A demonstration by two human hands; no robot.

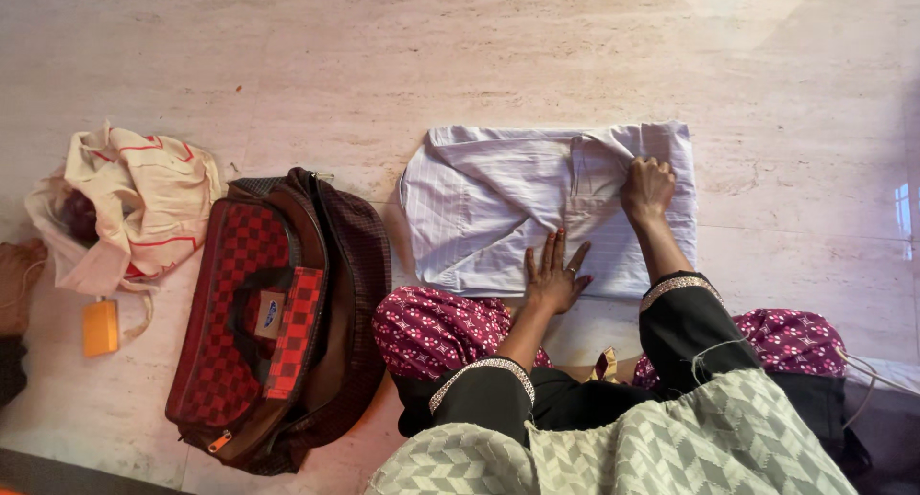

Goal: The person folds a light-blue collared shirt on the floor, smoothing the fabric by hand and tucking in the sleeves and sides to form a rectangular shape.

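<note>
Floor (pixel 479 54): pale polished stone, faint veining. All places given relative to the shirt.

Far left of the shirt, at the frame edge: part of a brown item (pixel 17 282), kind unclear. Next to it, a cream cloth bag (pixel 144 203) with red line trim, crumpled, something dark showing in its mouth. A small orange tag (pixel 100 327) lies just below the bag, joined to it by a strap.

Just left of the shirt: a duffel bag (pixel 278 322), dark brown with red-and-black checked panels, lying on its side, an orange zip pull near its lower end. Its upper right edge sits near the shirt's left edge; cannot tell if they touch.

Shirt (pixel 479 207): pale lilac-white with fine stripes, spread flat on the floor, partly folded into a rough rectangle, sleeves turned inward.

Left hand (pixel 554 276): palm down on the shirt's lower edge near the middle, fingers spread and straight, pressing the cloth flat; a ring on one finger. Gripping nothing.

Right hand (pixel 648 188): on the shirt's upper right part, fingers curled closed around a fold of the fabric, by the collar area.

Below the shirt: person's knees in maroon patterned fabric (pixel 431 327), black sleeves with pale trim, grey-white chevron cloth (pixel 690 447) nearest the camera.
</note>
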